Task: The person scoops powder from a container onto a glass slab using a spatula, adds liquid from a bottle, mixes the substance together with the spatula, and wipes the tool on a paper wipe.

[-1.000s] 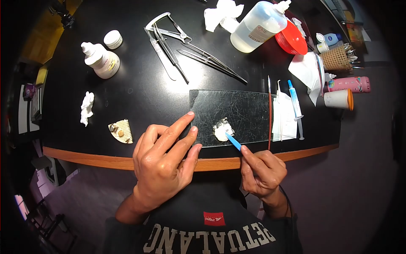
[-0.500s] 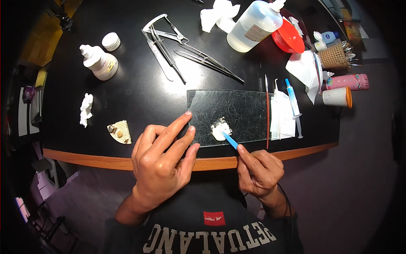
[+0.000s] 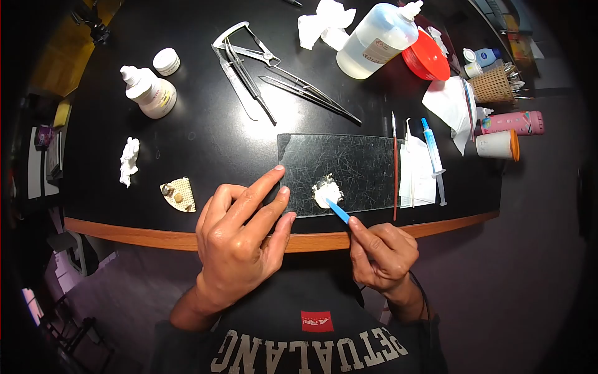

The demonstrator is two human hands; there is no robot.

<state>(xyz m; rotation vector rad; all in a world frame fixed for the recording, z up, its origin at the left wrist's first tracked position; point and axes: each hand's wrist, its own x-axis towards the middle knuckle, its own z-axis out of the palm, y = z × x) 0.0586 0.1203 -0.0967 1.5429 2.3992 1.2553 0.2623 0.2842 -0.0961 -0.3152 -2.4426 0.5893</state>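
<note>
A scratched glass slab [image 3: 349, 156] lies near the table's front edge, with a small heap of white paste or powder [image 3: 326, 191] on it. My right hand [image 3: 385, 254] is closed on a blue spatula [image 3: 338, 211], whose tip touches the white heap. At the slab's left edge rests my left hand [image 3: 243, 234], fingers apart and holding nothing; its index fingertip touches the glass corner. A beige perforated piece [image 3: 179, 194] with small lumps on it sits left of that hand.
Metal tweezers [image 3: 311, 100] and a caliper [image 3: 249, 47] lie beyond the slab. White dropper bottle [image 3: 151, 93] and jar [image 3: 166, 62] stand at left; a large clear bottle [image 3: 377, 43] and red bowl [image 3: 430, 56] at back right. A brush [image 3: 395, 162] and blue syringe [image 3: 432, 149] lie right.
The spatula tip has shifted slightly down and left within the white heap. My left hand stays in place at the slab's edge.
</note>
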